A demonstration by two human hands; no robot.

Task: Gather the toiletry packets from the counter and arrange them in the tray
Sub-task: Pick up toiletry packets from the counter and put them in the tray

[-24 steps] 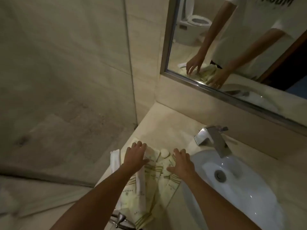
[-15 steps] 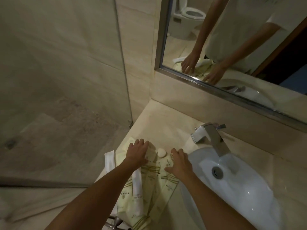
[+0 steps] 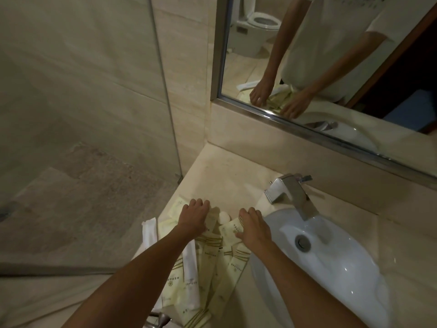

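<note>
Both hands are lying palm-down on a spread of pale yellow toiletry packets (image 3: 210, 263) covering the counter (image 3: 227, 176) left of the sink (image 3: 331, 268). The left hand (image 3: 192, 215) is pressing its fingers, bent at the tips, onto the far-left packets; whether it is gripping one cannot be told. The right hand (image 3: 253, 227) is resting similarly, fingers loosely spread, on packets beside the basin rim. A small white soap (image 3: 224, 216) is lying between the hands. Forearms are hiding several packets; the nearest ones are running out of view, and no tray is identifiable.

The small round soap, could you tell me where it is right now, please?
In the head view, the small round soap lies on the counter between the left hand and right hand, left of the sink.
</note>
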